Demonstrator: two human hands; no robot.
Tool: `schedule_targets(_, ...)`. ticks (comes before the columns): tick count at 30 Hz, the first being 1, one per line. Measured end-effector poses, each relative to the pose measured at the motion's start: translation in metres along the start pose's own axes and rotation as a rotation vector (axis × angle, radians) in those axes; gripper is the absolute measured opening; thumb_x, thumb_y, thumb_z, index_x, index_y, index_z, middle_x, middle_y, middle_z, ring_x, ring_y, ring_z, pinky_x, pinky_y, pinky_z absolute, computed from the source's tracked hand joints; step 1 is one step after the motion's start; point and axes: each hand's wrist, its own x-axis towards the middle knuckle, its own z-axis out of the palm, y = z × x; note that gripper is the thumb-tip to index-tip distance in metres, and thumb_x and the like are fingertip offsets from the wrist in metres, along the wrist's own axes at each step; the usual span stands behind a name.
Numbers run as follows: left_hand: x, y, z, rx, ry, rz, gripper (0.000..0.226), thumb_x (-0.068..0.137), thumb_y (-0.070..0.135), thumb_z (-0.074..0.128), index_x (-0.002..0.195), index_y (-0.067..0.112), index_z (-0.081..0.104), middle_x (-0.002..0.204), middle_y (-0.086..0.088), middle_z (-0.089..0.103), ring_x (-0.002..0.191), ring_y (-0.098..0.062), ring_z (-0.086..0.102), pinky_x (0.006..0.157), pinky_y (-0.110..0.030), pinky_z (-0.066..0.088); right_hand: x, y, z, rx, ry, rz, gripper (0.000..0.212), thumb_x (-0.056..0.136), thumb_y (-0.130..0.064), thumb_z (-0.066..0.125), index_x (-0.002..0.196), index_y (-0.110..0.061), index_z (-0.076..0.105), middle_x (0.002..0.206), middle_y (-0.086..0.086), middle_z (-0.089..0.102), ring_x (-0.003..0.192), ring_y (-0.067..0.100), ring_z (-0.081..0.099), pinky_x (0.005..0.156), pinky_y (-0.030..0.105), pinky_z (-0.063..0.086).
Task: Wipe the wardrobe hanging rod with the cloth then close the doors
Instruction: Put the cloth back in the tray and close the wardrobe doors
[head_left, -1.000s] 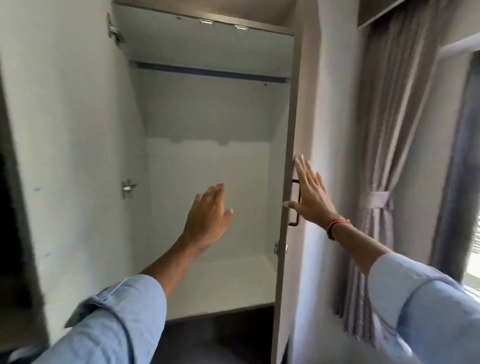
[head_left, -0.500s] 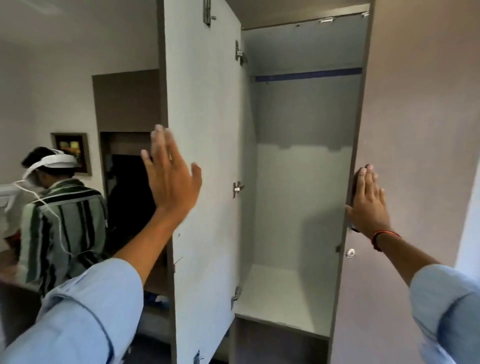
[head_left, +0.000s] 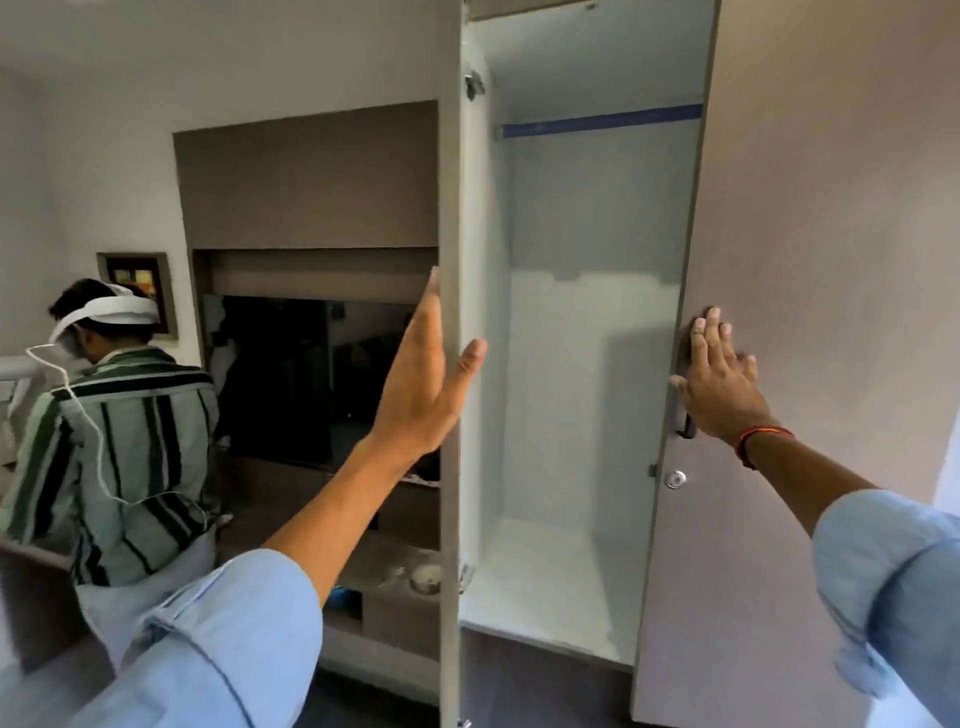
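Note:
The white wardrobe interior (head_left: 587, 364) shows through a narrow gap between its two doors. A blue hanging rod (head_left: 602, 122) runs across the top of it. My left hand (head_left: 426, 384) lies flat with fingers straight against the outer face of the left door (head_left: 451, 208), which I see edge-on, my thumb over its edge. My right hand (head_left: 719, 382) presses flat on the grey-brown right door (head_left: 810, 234), over its dark handle (head_left: 684, 423). No cloth is in view.
A person in a striped shirt with a white headset (head_left: 109, 415) stands at the left, back turned. Behind the left door is a brown wall unit (head_left: 306, 176) with a dark screen (head_left: 311, 374). A small bowl (head_left: 426, 577) sits on a low shelf.
Both doors have swung further toward each other and the gap is narrower. My left hand went from inside the wardrobe to the outside of the left door. The view has turned left.

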Motion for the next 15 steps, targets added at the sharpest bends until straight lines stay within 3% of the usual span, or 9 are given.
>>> schedule_targets(3, 0.006, 0.006, 0.041, 0.079, -0.064, 0.117, 0.075, 0.102, 0.048, 0.035, 0.159, 0.023, -0.007, 0.169, 0.010, -0.003, 0.155, -0.012, 0.012, 0.122, -0.051, 0.030, 0.005, 0.008, -0.002, -0.086, -0.031, -0.046, 0.068, 0.107, -0.028, 0.037, 0.159, -0.005, 0.001, 0.169, 0.012, -0.013, 0.157, 0.031, 0.002, 0.117, 0.068, 0.024)
schedule_targets(8, 0.031, 0.018, 0.138, 0.179, -0.128, 0.167, 0.067, 0.105, 0.035, 0.028, 0.158, 0.023, -0.010, 0.169, 0.006, -0.009, 0.156, -0.012, -0.003, 0.127, -0.048, 0.012, 0.016, 0.027, 0.001, -0.186, -0.028, -0.040, 0.071, 0.105, -0.029, 0.043, 0.160, -0.012, 0.000, 0.170, 0.005, -0.010, 0.158, 0.020, 0.004, 0.119, 0.068, 0.021)
schedule_targets(12, 0.053, 0.017, 0.215, 0.455, -0.202, 0.134, 0.069, 0.104, 0.042, 0.024, 0.158, 0.015, -0.009, 0.168, -0.003, -0.012, 0.156, -0.021, -0.002, 0.123, -0.054, 0.021, 0.030, 0.030, 0.016, -0.207, -0.016, -0.027, 0.069, 0.107, -0.032, 0.037, 0.160, -0.013, -0.004, 0.169, 0.005, -0.013, 0.158, 0.022, -0.001, 0.121, 0.066, 0.020)
schedule_targets(15, 0.073, 0.012, 0.261, 0.506, -0.273, 0.070, 0.072, 0.104, 0.044, 0.026, 0.157, 0.013, -0.013, 0.167, -0.005, -0.018, 0.156, -0.025, -0.007, 0.122, -0.057, 0.022, 0.039, 0.036, 0.030, -0.216, 0.004, -0.029, 0.067, 0.108, -0.032, 0.032, 0.159, -0.012, -0.006, 0.169, 0.007, -0.016, 0.157, 0.025, -0.003, 0.122, 0.065, 0.017)
